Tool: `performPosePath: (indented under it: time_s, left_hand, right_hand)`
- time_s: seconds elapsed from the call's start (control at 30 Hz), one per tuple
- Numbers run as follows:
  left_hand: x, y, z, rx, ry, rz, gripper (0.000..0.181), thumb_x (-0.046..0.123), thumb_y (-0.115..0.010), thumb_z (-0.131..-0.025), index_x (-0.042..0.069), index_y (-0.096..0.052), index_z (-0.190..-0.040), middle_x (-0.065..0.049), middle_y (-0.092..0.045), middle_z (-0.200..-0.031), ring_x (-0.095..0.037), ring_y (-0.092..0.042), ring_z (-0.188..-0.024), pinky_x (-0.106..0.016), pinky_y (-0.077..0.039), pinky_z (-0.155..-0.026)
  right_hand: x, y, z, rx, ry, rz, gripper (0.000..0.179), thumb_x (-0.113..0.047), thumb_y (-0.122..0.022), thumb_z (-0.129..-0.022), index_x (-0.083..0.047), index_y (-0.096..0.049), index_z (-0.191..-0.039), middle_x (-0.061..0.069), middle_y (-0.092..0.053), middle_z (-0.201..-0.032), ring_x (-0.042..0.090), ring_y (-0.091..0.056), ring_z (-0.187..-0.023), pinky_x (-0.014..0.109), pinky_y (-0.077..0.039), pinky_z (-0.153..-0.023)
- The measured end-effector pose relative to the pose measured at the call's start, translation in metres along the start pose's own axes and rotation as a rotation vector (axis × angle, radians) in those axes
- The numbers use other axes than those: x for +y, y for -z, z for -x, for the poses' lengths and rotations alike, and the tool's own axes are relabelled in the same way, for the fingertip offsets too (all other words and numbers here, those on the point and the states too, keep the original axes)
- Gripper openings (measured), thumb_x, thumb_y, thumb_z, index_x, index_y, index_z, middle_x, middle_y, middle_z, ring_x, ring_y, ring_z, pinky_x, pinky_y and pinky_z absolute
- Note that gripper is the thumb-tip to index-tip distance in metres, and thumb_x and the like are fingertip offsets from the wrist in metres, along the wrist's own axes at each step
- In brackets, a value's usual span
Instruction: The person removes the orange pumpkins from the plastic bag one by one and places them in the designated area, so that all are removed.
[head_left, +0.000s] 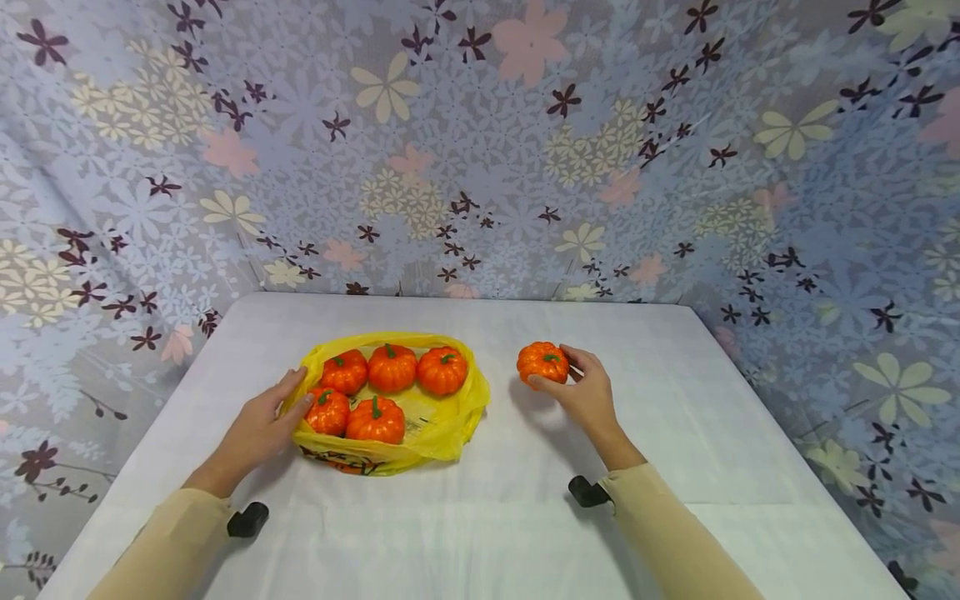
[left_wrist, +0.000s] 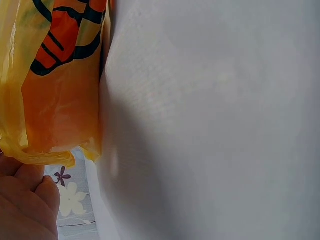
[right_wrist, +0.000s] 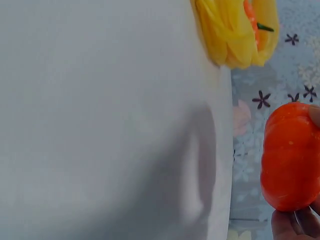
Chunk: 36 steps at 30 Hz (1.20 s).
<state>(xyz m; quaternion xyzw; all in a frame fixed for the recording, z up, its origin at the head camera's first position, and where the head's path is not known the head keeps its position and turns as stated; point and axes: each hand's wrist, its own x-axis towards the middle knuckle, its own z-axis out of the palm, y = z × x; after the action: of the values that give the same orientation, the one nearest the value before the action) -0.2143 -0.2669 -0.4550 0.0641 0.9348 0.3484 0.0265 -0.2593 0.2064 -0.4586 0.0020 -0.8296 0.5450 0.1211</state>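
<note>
A yellow plastic bag (head_left: 442, 433) lies open on the table, its rim spread wide. Inside it sit several small orange pumpkins (head_left: 392, 367) with green stems. At the bag's left side, my left hand (head_left: 258, 429) holds the rim between thumb and fingers; the left wrist view shows the fingers (left_wrist: 37, 187) at the yellow edge. To the right of the bag, my right hand (head_left: 588, 396) grips one more small pumpkin (head_left: 542, 362) between thumb and fingers. That pumpkin is held above the tabletop, and its underside (right_wrist: 290, 160) faces the right wrist camera.
A white cloth covers the table (head_left: 450, 533). Behind and at both sides hangs a floral curtain (head_left: 480, 167). Black wrist-worn pieces (head_left: 249, 520) sit by both cuffs. The bag's front wall carries dark and red print.
</note>
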Motion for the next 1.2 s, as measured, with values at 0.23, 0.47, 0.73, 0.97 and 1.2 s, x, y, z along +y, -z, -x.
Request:
performPosePath:
  time_s: [0.23,0.47,0.73,0.97,1.2]
  left_hand:
    - [0.001,0.000,0.000,-0.010,0.014,0.025,0.076,0.052,-0.044,-0.105,0.003,-0.023,-0.159,-0.026,-0.018,-0.162,-0.047,-0.017,-0.148,-0.065,-0.018,-0.115]
    - [0.003,0.000,0.000,-0.010,0.016,0.027,0.075,0.051,-0.044,-0.105,0.003,-0.023,-0.159,-0.026,-0.018,-0.162,-0.047,-0.017,-0.148,-0.065,-0.018,-0.116]
    - [0.006,0.001,0.000,-0.006,0.006,0.019,0.074,0.049,-0.046,-0.105,0.002,-0.025,-0.159,-0.027,-0.020,-0.161,-0.047,-0.019,-0.147,-0.065,-0.019,-0.116]
    - [0.006,0.002,0.000,-0.005,0.014,0.017,0.075,0.051,-0.046,-0.105,0.002,-0.025,-0.159,-0.026,-0.020,-0.162,-0.046,-0.018,-0.148,-0.064,-0.018,-0.116]
    - [0.002,0.002,0.001,-0.006,0.017,0.032,0.075,0.050,-0.045,-0.105,0.003,-0.024,-0.159,-0.025,-0.019,-0.162,-0.046,-0.017,-0.148,-0.065,-0.018,-0.116]
  right_hand:
    - [0.008,0.013,-0.002,0.036,-0.045,0.025,0.079,-0.026,-0.089,-0.079,0.003,-0.052,-0.143,0.018,-0.048,-0.142,0.033,-0.047,-0.130,0.043,-0.042,-0.111]
    - [0.015,0.028,-0.002,0.057,-0.116,0.037,0.080,-0.028,-0.087,-0.081,0.003,-0.050,-0.145,0.020,-0.044,-0.147,0.034,-0.044,-0.134,0.042,-0.040,-0.112]
    - [0.027,0.049,-0.003,0.133,-0.170,0.057,0.081,-0.029,-0.086,-0.083,0.001,-0.048,-0.147,0.019,-0.044,-0.148,0.033,-0.043,-0.137,0.041,-0.040,-0.112]
    - [0.036,0.063,-0.002,0.164,-0.210,0.072,0.084,-0.031,-0.086,-0.082,0.001,-0.046,-0.149,0.019,-0.042,-0.150,0.034,-0.042,-0.138,0.042,-0.039,-0.113]
    - [0.048,0.075,-0.002,0.196,-0.235,0.109,0.087,-0.034,-0.086,-0.082,-0.001,-0.045,-0.150,0.018,-0.042,-0.151,0.034,-0.041,-0.139,0.043,-0.038,-0.113]
